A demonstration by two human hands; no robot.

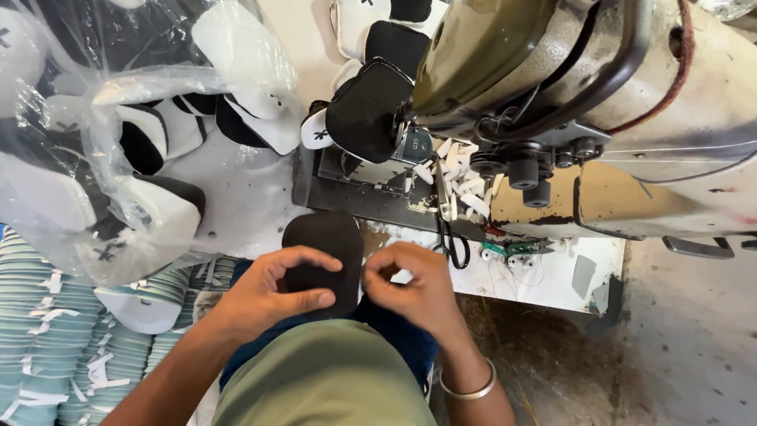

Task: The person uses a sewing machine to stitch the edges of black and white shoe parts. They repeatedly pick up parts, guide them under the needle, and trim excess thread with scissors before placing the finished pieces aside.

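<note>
Your green shirt front is filling the bottom centre of the frame, and just above it you are holding a black shoe-tongue piece over your lap, short of the table edge. Your left hand is gripping it, thumb across the lower part and fingers curling over the left edge. Your right hand, bangle on the wrist, is pinching at the piece's right edge, fingertips bunched tight; I cannot tell whether they are nipping a thread or the fabric itself. Judging by position, this piece is sitting off the machine, either just sewn or about to go in, and the frame is not settling which. Up at centre top, a chain of black-and-white pieces is trailing out behind the presser area of the sewing machine, which looks like finished output piling up. White label scraps are lying on the metal plate under the needle, and black-handled snips are resting just right of your right hand. In the upper left, a clear plastic bag is holding many more white and black pieces, so my read is that plenty of stock is waiting. Along the lower left, stacked pale teal pieces with white tags are sitting untouched. Overall I judge the batch as mid-run, not near done.
</note>
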